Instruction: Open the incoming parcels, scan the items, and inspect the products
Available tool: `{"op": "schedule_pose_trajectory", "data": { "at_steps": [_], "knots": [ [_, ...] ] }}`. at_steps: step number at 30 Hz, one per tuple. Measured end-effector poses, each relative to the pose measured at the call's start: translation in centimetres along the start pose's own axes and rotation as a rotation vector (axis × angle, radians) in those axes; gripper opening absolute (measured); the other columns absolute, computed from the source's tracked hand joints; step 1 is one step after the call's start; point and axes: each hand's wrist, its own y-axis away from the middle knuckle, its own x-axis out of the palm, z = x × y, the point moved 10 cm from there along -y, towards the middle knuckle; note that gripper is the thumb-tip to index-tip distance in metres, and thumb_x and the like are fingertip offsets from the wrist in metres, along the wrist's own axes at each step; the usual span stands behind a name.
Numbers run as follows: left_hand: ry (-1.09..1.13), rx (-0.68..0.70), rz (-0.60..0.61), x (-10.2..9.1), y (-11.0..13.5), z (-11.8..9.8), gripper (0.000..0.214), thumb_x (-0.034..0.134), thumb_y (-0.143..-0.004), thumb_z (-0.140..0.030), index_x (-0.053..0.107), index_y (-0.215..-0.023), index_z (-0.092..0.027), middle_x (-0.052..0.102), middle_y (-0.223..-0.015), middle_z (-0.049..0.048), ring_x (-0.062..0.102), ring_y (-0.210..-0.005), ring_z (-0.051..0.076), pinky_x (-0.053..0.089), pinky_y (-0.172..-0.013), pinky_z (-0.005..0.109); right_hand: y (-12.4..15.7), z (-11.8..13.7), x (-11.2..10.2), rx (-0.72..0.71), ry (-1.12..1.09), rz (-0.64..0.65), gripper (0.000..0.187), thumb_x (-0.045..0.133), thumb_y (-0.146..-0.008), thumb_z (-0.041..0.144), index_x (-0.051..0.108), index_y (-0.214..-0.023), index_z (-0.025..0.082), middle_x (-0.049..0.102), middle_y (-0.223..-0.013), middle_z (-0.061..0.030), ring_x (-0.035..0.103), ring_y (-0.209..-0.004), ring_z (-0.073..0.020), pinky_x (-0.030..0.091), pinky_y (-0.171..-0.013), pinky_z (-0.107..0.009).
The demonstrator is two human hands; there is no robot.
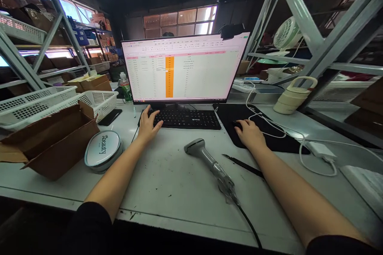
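Baskets (98,101) of white perforated plastic are stacked at the far left of the counter (167,183); their contents cannot be made out. Just in front, a brown cardboard box (54,139) lies on its side with flaps open, and nothing is seen inside it. A round white tin (103,150), lid on, is set beside the box's right corner. A dark phone (109,117) lies flat between the baskets and the keyboard. A green-labelled bottle (125,86), cap on, stands behind, near the monitor's left edge.

The left hand (148,124) is laid open, palm down, with fingers spread on the left end of the black keyboard (187,118). Behind the keyboard a monitor (184,67) is lit with a spreadsheet showing one orange column.

A grey handheld scanner (209,163) lies on the counter between the two forearms, its cable trailing toward the near edge. A dark pen (243,165) lies just right of it, touching the right forearm's edge.

The right hand (249,133) is curled over a dark mouse (237,124), mostly hidden beneath it, on a black mouse mat (269,139). White cables (287,131) cross the mat to a white adapter (321,150). A cream stacked container (295,95) with a handle stands at the back right, closed.
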Motion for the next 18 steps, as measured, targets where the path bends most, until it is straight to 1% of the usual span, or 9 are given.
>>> {"op": "schedule_pose_trajectory", "data": {
  "at_steps": [2,4,6,8,10,11,13,14,18],
  "knots": [
    [0.046,0.022,-0.065,-1.7,-0.6,-0.9,0.051,0.058,-0.100,-0.047,0.059,-0.143,-0.020,0.033,-0.167,0.0183,0.032,-0.157,0.035,0.031,-0.128,0.057,0.1,0.0,0.0,0.002,0.002,-0.003,0.045,0.048,-0.104,0.037,0.067,-0.139,0.017,0.056,-0.148,-0.0216,0.063,-0.122,-0.0387,0.056,-0.097,-0.051],
    [0.069,0.044,0.018,-2.1,-0.8,-2.2,0.049,0.055,-0.101,-0.045,0.059,-0.143,-0.019,0.043,-0.162,0.0180,0.039,-0.153,0.032,0.033,-0.127,0.052,0.2,0.0,-0.1,0.001,0.005,-0.007,0.047,0.047,-0.104,0.038,0.065,-0.141,0.017,0.056,-0.148,-0.0213,0.063,-0.121,-0.0386,0.055,-0.097,-0.051],
    [0.044,0.098,0.308,-0.7,0.2,-4.1,0.048,0.055,-0.101,-0.042,0.059,-0.143,-0.019,0.055,-0.153,0.0162,0.049,-0.146,0.030,0.037,-0.124,0.049,0.3,0.1,-0.2,-0.003,0.008,-0.012,0.050,0.045,-0.104,0.038,0.062,-0.145,0.016,0.056,-0.147,-0.0213,0.063,-0.121,-0.0385,0.055,-0.097,-0.050],
    [-0.044,0.174,0.655,0.5,3.1,-5.7,0.049,0.060,-0.098,-0.043,0.061,-0.142,-0.021,0.060,-0.150,0.0144,0.053,-0.142,0.031,0.040,-0.122,0.050,0.3,0.2,-0.3,-0.009,0.013,-0.019,0.051,0.045,-0.104,0.038,0.060,-0.147,0.015,0.057,-0.146,-0.0213,0.063,-0.119,-0.0381,0.054,-0.097,-0.050],
    [-0.146,0.225,0.867,-0.4,6.0,-6.1,0.052,0.065,-0.095,-0.047,0.064,-0.141,-0.023,0.059,-0.152,0.0132,0.051,-0.145,0.034,0.038,-0.122,0.052,0.4,0.3,-0.4,-0.015,0.016,-0.025,0.052,0.045,-0.103,0.038,0.060,-0.147,0.016,0.058,-0.144,-0.0212,0.063,-0.118,-0.0377,0.054,-0.097,-0.050],
    [-0.182,0.227,0.900,-1.7,6.9,-5.9,0.053,0.065,-0.094,-0.049,0.064,-0.141,-0.025,0.059,-0.154,0.0124,0.050,-0.146,0.035,0.037,-0.122,0.053,0.4,0.3,-0.4,-0.017,0.017,-0.027,0.052,0.046,-0.102,0.038,0.060,-0.146,0.016,0.059,-0.143,-0.0212,0.063,-0.117,-0.0376,0.054,-0.096,-0.050],
    [-0.214,0.174,0.865,-5.3,7.8,-4.3,0.055,0.060,-0.097,-0.053,0.061,-0.145,-0.027,0.057,-0.156,0.0108,0.048,-0.148,0.034,0.037,-0.123,0.051,0.4,0.3,-0.3,-0.018,0.018,-0.030,0.051,0.047,-0.101,0.038,0.062,-0.145,0.016,0.059,-0.142,-0.0212,0.063,-0.116,-0.0378,0.054,-0.095,-0.050],
    [-0.227,0.122,0.808,-7.4,7.8,-2.9,0.056,0.057,-0.098,-0.055,0.059,-0.147,-0.027,0.057,-0.156,0.0109,0.048,-0.148,0.034,0.038,-0.123,0.051,0.3,0.3,-0.3,-0.018,0.018,-0.031,0.051,0.047,-0.101,0.038,0.063,-0.144,0.016,0.059,-0.143,-0.0211,0.063,-0.116,-0.0379,0.054,-0.095,-0.050],
    [-0.321,-0.126,0.452,-16.4,8.1,4.5,0.066,0.050,-0.095,-0.063,0.060,-0.145,-0.022,0.050,-0.160,0.0145,0.047,-0.149,0.037,0.037,-0.125,0.055,0.3,0.2,-0.1,-0.026,0.009,-0.030,0.049,0.047,-0.101,0.040,0.066,-0.140,0.016,0.059,-0.143,-0.0197,0.062,-0.118,-0.0376,0.054,-0.096,-0.049]
  ]
}}
